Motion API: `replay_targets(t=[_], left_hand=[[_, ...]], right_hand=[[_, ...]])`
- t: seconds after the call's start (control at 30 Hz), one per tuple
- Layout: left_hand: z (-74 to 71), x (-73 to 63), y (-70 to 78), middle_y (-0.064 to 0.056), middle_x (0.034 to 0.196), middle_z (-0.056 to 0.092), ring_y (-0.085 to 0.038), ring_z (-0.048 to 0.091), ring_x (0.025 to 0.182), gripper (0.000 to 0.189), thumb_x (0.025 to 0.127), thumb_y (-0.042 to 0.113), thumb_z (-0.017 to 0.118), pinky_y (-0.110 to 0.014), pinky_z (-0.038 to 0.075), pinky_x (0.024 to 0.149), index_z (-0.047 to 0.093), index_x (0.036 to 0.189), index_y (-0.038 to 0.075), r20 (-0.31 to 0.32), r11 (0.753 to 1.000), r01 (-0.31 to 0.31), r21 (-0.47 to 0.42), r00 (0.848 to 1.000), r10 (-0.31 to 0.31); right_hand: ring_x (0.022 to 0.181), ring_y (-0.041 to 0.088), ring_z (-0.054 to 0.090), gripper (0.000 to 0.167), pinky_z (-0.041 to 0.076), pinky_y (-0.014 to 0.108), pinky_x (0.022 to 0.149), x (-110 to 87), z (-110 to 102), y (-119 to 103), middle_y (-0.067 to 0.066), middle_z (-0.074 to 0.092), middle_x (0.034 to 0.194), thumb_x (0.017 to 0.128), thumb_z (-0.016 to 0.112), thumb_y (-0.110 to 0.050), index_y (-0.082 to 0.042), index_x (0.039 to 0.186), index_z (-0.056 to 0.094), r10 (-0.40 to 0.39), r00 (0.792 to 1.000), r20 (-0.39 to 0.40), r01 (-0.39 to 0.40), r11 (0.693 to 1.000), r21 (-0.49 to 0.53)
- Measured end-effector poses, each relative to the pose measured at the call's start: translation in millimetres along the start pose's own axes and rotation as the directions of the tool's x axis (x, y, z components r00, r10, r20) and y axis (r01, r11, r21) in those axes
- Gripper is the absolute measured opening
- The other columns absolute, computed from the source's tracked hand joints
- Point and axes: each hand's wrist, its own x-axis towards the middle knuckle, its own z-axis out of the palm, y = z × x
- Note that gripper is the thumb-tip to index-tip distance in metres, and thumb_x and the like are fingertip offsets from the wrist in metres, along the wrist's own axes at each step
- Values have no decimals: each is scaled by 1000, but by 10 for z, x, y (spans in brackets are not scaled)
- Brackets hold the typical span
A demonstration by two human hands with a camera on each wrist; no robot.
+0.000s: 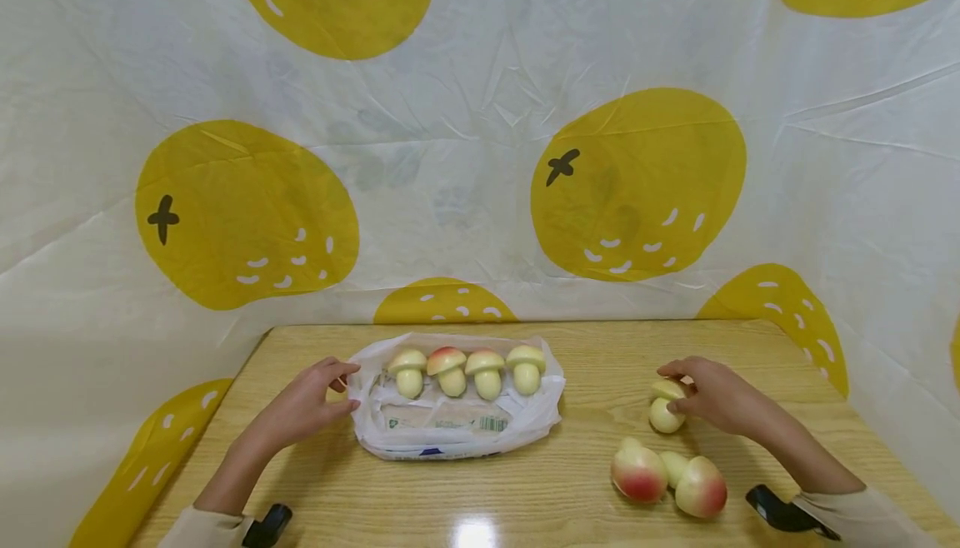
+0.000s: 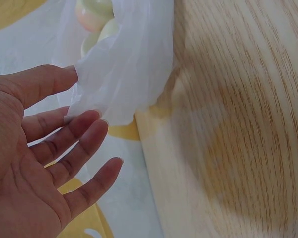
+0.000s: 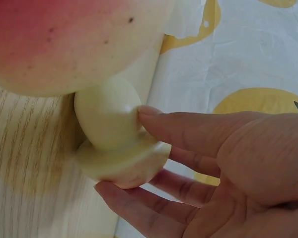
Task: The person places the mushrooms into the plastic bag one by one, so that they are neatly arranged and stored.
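On the table's right side, my right hand [image 1: 716, 394] grips a pale yellow toy mushroom [image 1: 666, 416]. In the right wrist view, the thumb [image 3: 154, 116] lies against its round stem and the fingers are around its cap [image 3: 126, 168]. My left hand [image 1: 307, 402] is at the left rim of a white plastic bag [image 1: 453, 450]. Its fingers are spread and loosely bent, with thumb and fingertips [image 2: 92, 115] right at the thin plastic. Within the opened bag, several toy mushrooms [image 1: 448, 369] stand in a row, caps up, some blushed red.
Two more toy mushrooms with red-blushed caps, one left [image 1: 639, 473] and one right [image 1: 701, 488], lie on the wooden table [image 1: 547, 498] in front of my right hand. A white cloth [image 1: 450, 190] with yellow fruit prints hangs behind the table and along its sides.
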Motion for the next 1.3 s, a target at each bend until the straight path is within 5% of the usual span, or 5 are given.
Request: replay_targets(t=[0.57,0.8,1.07,1.3], left_hand=[[9,1,9,-3,103,63,-23,65,95,49,89,17,79,-46,57,82,64,129,-6,4,1000,3,-6,1000,-3],[16,1,0,-3,103,62,-23,65,95,49,88,17,79,-46,57,81,64,128,-6,-2,1000,-2,-2,1000,2],[19,-5,2,-2,102,62,-22,64,95,49,88,16,80,-44,57,81,64,128,-6,-5,1000,3,2,1000,-3],[16,-13,1,-3,102,63,-23,64,94,48,88,15,80,-43,57,80,64,128,-6,-10,1000,-1,4,1000,1]], right_hand=[[107,43,64,62,53,55,85,56,3,-62,22,69,115,79,87,-23,8,126,63,-16,1000,-9,15,999,-39],[94,32,62,61,51,41,74,117,13,-102,18,67,105,79,86,-22,7,127,63,-1,1000,20,1,1000,-10],[96,33,62,59,52,47,77,151,36,-125,16,68,104,78,86,-17,6,127,62,-12,1000,24,12,1000,-10],[88,27,59,58,49,36,67,180,55,-116,17,63,101,80,83,-13,8,129,59,13,998,62,-18,998,68]])
